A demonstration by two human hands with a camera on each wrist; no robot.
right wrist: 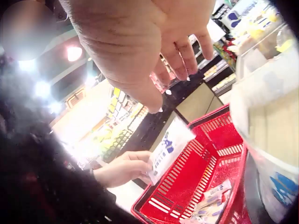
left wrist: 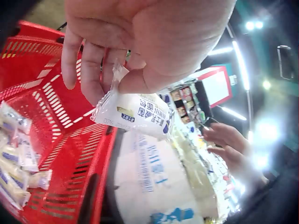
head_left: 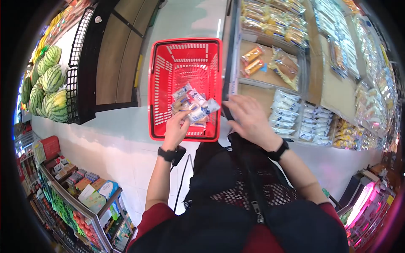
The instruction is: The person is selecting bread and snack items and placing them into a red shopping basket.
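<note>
My left hand [head_left: 177, 126] pinches the corner of a white snack packet with blue print [head_left: 204, 110] [left wrist: 135, 112] [right wrist: 168, 149] and holds it over the near right part of a red plastic basket [head_left: 160, 80] [left wrist: 70, 154] [right wrist: 205, 163]. Several similar packets [head_left: 187, 99] [left wrist: 14, 154] lie on the basket floor. My right hand [head_left: 249, 118] [right wrist: 154, 42] hovers just right of the basket with its fingers spread and relaxed, holding nothing, close to the shelf edge.
Shelves at right carry white packets [head_left: 284, 111], orange wrapped snacks [head_left: 252, 55] and bagged goods. A black wire rack with watermelons [head_left: 48, 80] stands at left beside a wooden counter. A low shelf of boxed goods [head_left: 84, 189] is at lower left.
</note>
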